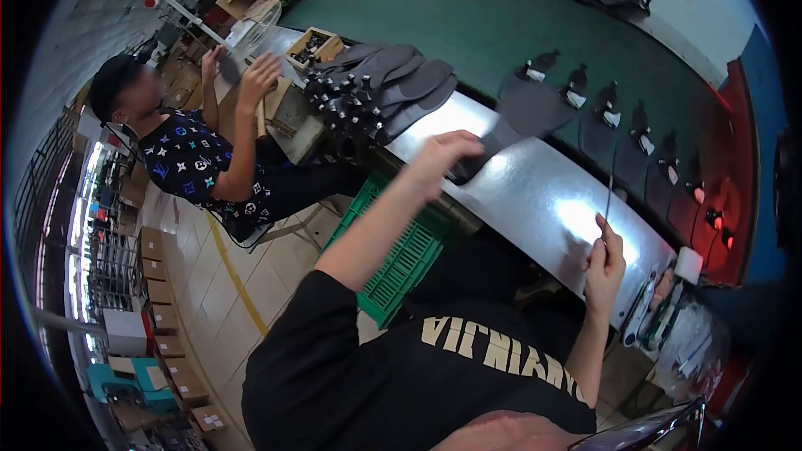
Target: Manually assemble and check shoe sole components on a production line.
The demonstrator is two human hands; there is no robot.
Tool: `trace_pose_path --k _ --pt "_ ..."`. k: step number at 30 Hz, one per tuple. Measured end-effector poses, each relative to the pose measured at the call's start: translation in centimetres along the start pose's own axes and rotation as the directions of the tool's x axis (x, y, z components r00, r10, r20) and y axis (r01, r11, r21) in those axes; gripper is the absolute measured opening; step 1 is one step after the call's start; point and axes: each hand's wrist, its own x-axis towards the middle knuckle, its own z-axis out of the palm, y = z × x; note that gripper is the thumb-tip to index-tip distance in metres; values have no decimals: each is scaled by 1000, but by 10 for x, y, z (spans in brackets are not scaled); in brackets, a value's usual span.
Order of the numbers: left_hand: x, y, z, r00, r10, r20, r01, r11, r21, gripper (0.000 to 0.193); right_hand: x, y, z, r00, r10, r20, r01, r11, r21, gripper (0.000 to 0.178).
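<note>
My left hand [444,160], blurred by motion, is over the bench's front edge with its fingers curled round the end of a dark grey sandal sole [494,144]. Another grey sole [535,108] lies just beyond it, partly on the metal bench top [547,179]. Farther right, my right hand [605,266] pinches a thin stick-like tool [610,196] pointing up and away from me; its tip is too fine to make out. Past the tool, a row of grey soles with dark straps and white pieces [611,119] lies on the green belt.
A heap of strapped soles [380,88] is on the bench at left. At far left a co-worker [196,146] sits with both hands raised. A green crate [401,259] stands below the bench. Bottles and plastic bags [689,338] crowd the right end, near a red-lit machine [735,175].
</note>
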Motion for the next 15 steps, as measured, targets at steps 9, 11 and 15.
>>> trace_pose_path --k 9,11,15 --pt "87 190 -233 785 458 -416 342 239 909 50 5 48 -68 991 42 -125 -68 975 -209 30" --pt "95 180 -201 722 615 -317 221 229 948 49 9 47 -73 983 -64 -170 -21 889 -457 30" --pt "147 126 -115 704 711 14 -256 236 937 42 15 54 -87 952 -236 -194 17 677 -736 28"
